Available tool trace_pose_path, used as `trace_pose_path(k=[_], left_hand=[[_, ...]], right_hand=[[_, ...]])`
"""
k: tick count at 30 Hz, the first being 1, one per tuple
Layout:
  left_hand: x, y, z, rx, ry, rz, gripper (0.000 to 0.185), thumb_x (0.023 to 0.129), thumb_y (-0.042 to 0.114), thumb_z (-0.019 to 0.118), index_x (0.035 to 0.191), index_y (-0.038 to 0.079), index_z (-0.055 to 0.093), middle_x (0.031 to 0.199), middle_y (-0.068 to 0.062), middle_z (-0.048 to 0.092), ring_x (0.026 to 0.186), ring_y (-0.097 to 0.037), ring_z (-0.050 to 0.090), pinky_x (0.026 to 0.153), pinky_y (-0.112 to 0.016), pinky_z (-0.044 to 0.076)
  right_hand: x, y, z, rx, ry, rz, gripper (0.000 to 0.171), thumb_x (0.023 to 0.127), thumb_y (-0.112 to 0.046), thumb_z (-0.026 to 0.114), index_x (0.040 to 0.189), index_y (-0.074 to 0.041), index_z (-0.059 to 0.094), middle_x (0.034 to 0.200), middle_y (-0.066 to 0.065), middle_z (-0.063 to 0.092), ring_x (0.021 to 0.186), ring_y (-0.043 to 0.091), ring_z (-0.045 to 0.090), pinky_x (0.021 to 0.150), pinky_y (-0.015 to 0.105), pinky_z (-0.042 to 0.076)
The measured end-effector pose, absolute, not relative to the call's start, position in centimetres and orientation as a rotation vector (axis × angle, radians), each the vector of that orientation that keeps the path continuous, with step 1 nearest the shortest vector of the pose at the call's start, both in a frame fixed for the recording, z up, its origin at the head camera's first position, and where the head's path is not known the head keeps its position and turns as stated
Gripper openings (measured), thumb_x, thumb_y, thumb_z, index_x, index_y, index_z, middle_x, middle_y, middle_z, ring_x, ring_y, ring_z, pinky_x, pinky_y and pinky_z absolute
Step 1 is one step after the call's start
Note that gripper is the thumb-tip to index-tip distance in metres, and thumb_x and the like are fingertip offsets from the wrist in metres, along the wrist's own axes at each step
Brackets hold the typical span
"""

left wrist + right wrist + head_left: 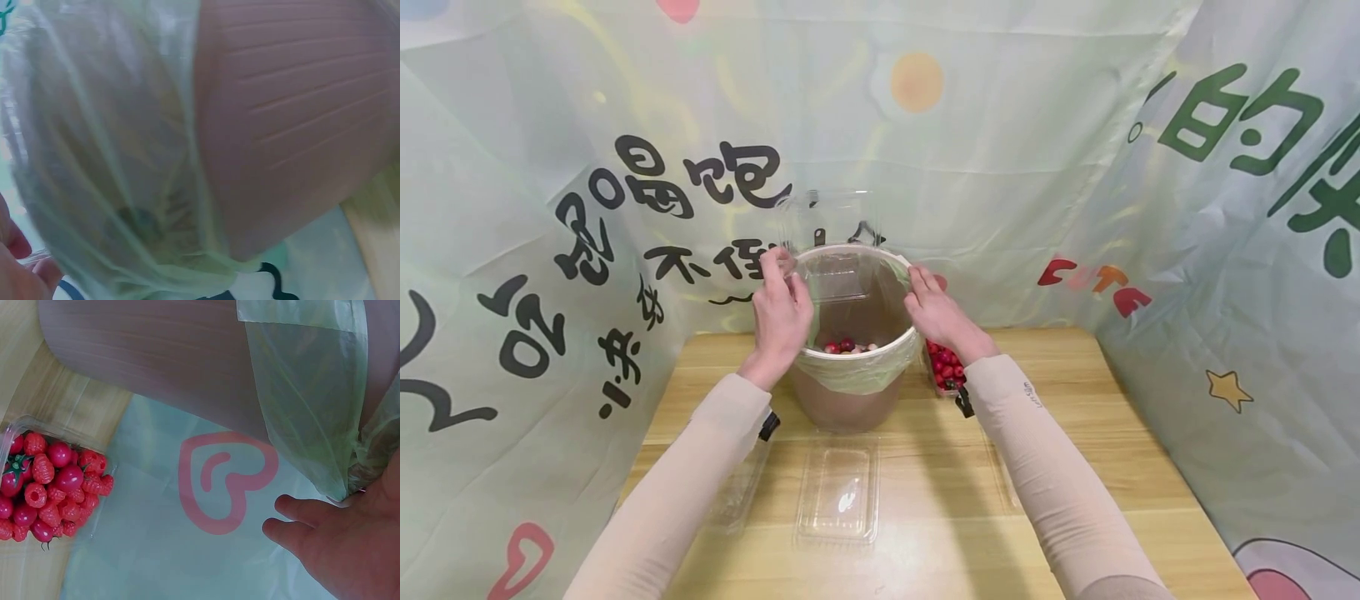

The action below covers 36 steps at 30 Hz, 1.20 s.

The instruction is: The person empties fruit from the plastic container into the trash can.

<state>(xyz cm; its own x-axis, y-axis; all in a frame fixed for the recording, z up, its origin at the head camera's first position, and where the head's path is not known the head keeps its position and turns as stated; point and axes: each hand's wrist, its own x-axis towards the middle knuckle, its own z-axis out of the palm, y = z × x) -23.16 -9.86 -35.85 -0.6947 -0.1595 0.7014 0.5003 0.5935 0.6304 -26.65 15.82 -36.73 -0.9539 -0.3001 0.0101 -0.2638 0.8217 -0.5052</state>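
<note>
1. Bin (pixel 847 408), in the head view, stands on the counter (pixel 1060 400), lined with a pale green bag (pixel 857 380) folded over the rim; red fruit (pixel 846 344) lies low inside. The left grip (pixel 780 315) curls at the rim's left side; the right grip (pixel 942 312) lies against its right side, fingers fairly straight. A fruit box (pixel 946 371) sits just right of the bin, a clear tray (pixel 838 500) in front. The step in hand looks like working the bag's edge at the rim.

2. Left wrist view: the bag drapes over the bin's outer wall. Finger and thumb close on thin film, apparently the bag's edge, so I judge the left grip to be pinching it.

3. Right wrist view: the bag narrows to a point at the right grip, two fingers stretched free. The thumb is hidden; I cannot tell whether it pinches. The next move probably calls for a sure hold on both sides and even lifting, since thin film could tear.
</note>
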Motion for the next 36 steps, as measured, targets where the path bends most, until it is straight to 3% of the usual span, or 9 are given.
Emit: trace_pose_path(k=[8,17,24,31,33,36], left_hand=[[-21.7,-9.9,-34.6,-0.298,-2.125,-1.168,0.036,0.099,-0.005,0.052,0.135,-0.005,0.046,0.117,-0.035,0.073,0.100,-0.042,0.077,0.068,-0.051,0.061],[-19.0,-10.2,-32.5,-0.242,-2.217,-1.261,0.039,0.097,-0.004,0.053,0.136,-0.003,0.048,0.116,-0.032,0.075,0.090,-0.040,0.080,0.065,-0.047,0.062],[-16.8,-10.2,-31.3,-0.252,-2.275,-1.359,0.038,0.097,-0.002,0.053,0.135,-0.002,0.048,0.116,-0.029,0.076,0.093,-0.042,0.079,0.068,-0.046,0.066],[-14.2,-9.9,-31.4,-0.296,-2.326,-1.453,0.041,0.097,-0.003,0.056,0.137,0.000,0.048,0.122,-0.030,0.074,0.094,-0.043,0.079,0.066,-0.034,0.066],[-13.5,-9.8,-31.8,-0.295,-2.344,-1.482,0.042,0.096,-0.005,0.057,0.137,0.000,0.048,0.122,-0.030,0.073,0.094,-0.043,0.079,0.063,-0.030,0.065],[-12.6,-9.6,-32.4,-0.298,-2.364,-1.518,0.043,0.095,-0.007,0.057,0.137,-0.001,0.048,0.121,-0.030,0.074,0.081,-0.042,0.079,0.048,-0.024,0.056]], right_hand=[[-26.5,15.9,-36.6,-0.456,2.930,-0.791,0.069,0.109,-0.035,0.023,0.169,-0.006,0.006,0.179,0.014,0.001,0.166,0.029,0.002,0.135,0.048,0.014],[-26.5,15.8,-36.6,-0.458,2.937,-0.773,0.070,0.109,-0.037,0.021,0.169,-0.005,0.005,0.179,0.015,0.002,0.166,0.030,0.002,0.135,0.047,0.014],[-26.5,15.8,-36.6,-0.459,2.934,-0.796,0.068,0.110,-0.031,0.024,0.169,-0.005,0.006,0.179,0.016,0.002,0.166,0.030,0.002,0.135,0.047,0.014],[-26.5,15.9,-36.7,-0.462,2.929,-0.789,0.067,0.111,-0.034,0.022,0.169,-0.005,0.005,0.179,0.015,0.001,0.166,0.030,0.002,0.135,0.047,0.012],[-26.6,15.9,-36.7,-0.466,2.928,-0.788,0.067,0.111,-0.033,0.023,0.169,-0.005,0.005,0.179,0.015,0.000,0.166,0.031,0.002,0.135,0.047,0.012],[-26.7,15.9,-36.7,-0.478,2.929,-0.776,0.067,0.112,-0.033,0.023,0.169,-0.005,0.004,0.179,0.016,0.000,0.166,0.031,0.001,0.135,0.048,0.012]])
